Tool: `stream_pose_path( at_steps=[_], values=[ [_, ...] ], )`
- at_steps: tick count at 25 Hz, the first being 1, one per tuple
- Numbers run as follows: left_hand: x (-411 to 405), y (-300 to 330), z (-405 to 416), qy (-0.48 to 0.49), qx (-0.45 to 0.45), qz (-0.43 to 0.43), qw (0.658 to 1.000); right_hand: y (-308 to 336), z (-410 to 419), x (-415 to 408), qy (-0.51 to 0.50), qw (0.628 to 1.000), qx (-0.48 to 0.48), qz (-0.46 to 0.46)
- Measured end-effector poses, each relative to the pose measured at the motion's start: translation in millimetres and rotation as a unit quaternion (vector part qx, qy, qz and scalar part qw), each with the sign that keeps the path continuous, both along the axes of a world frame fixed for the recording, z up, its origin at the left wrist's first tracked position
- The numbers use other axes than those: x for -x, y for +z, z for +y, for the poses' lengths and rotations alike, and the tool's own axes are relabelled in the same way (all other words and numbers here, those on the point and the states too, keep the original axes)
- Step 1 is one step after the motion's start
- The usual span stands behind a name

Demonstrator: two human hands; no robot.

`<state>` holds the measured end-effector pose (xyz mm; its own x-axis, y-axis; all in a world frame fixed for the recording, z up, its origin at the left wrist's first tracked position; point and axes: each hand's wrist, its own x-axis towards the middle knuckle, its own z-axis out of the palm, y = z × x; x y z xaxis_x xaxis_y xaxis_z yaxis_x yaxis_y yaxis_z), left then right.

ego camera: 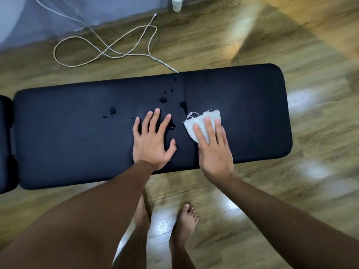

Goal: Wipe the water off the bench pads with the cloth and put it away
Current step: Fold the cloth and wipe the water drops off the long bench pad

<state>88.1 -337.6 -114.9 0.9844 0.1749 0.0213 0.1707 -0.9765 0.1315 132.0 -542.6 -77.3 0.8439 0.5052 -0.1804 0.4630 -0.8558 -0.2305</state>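
Cloth (202, 124) is pressed flat onto the black bench (77, 136) under the straight fingers (207, 129) of the right hand (213, 152). Spread flat beside it, the left hand (153, 144) is rested near water drops (163, 100).

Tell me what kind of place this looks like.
Probably a home workout room: a padded black bench stands on wood-look flooring, with a loose white cable by the wall and a person's bare foot below.

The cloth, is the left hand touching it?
Apart. The head view shows dark bench pad between the left hand and the cloth.
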Motion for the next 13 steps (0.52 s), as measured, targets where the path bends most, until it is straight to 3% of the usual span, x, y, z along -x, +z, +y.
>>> stream_pose_path(
  at_steps=[7, 13],
  values=[
    [0, -5, 1, -0.010, -0.002, -0.014, 1.000, 2, 73, -117, -0.021, 1.000, -0.008, 0.001],
    [0, -1, 0, -0.016, -0.003, -0.006, 1.000, 3, 64, -100, -0.012, 1.000, -0.009, -0.002]
  ],
)
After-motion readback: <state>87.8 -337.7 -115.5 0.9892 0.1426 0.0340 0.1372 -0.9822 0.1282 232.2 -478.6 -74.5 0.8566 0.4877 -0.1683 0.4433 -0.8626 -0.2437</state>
